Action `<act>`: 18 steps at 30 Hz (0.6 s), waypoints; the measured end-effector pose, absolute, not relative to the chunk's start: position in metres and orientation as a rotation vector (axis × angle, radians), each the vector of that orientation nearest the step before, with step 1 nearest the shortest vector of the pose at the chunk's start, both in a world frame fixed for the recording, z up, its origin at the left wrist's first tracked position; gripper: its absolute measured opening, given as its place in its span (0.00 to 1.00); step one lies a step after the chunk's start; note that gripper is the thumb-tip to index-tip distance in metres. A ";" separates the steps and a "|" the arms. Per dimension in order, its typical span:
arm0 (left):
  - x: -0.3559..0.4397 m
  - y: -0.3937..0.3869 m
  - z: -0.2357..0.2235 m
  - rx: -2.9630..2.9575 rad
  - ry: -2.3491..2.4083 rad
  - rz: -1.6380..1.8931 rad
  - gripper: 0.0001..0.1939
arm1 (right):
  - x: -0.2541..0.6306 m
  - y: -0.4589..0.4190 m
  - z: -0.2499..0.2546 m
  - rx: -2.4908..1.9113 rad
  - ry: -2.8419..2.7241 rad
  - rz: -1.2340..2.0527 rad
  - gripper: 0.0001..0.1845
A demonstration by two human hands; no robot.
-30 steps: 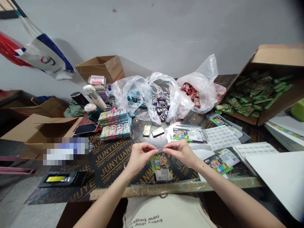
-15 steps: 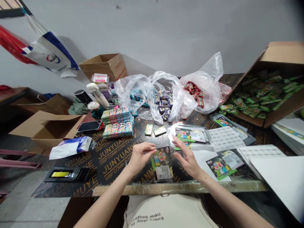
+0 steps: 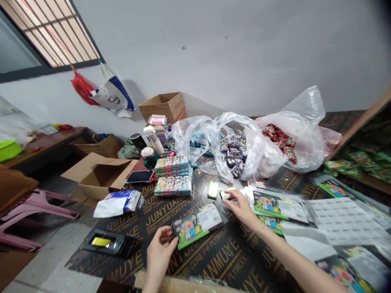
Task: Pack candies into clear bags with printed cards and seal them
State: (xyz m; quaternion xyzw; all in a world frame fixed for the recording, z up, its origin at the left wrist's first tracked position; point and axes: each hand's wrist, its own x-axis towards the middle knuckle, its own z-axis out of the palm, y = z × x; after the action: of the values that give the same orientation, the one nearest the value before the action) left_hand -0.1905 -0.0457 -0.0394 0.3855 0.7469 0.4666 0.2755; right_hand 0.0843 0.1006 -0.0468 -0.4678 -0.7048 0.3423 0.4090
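Left hand (image 3: 159,254): pinching the near end of a sleeved card (image 3: 198,223), thumb on top – card tilted, far end resting low over the dark board (image 3: 214,260).
Right hand (image 3: 241,206): reaching forward, fingertips closing on a small packet (image 3: 225,194); grip narrow, packet likely not lifted off the board yet.
Second packet (image 3: 213,189): lying just left of the first, untouched.
Card location: between both hands, near the front edge of the board.
Nearby: stacked colourful boxes (image 3: 173,180) behind the card, clear bags of sweets (image 3: 233,148) further back, more sleeved cards (image 3: 277,205) to the right.
Doing it well: probably best to hold the sleeve mouth open and level – take one packet only, flat side down, so it slides in without snagging.
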 end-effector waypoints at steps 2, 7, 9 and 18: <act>-0.191 -0.048 -0.049 1.275 2.180 1.096 0.18 | 0.065 0.139 -0.046 -1.164 -2.091 0.602 0.14; -0.144 -0.002 -0.060 1.704 1.993 0.666 0.31 | 0.004 0.246 -0.042 -1.185 -2.507 0.226 0.18; -0.121 0.022 -0.063 1.807 1.864 0.534 0.43 | -0.014 0.287 -0.036 -1.231 -2.547 0.128 0.21; -0.105 0.058 -0.103 1.902 1.515 0.433 0.46 | -0.049 0.398 -0.039 -1.598 -2.594 -0.014 0.32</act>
State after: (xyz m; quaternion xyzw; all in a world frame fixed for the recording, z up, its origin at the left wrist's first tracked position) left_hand -0.1045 0.0581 -0.1030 0.7270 0.5792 0.1656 0.3294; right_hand -0.0492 0.3984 -0.0393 -0.5238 -0.8505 -0.0046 0.0473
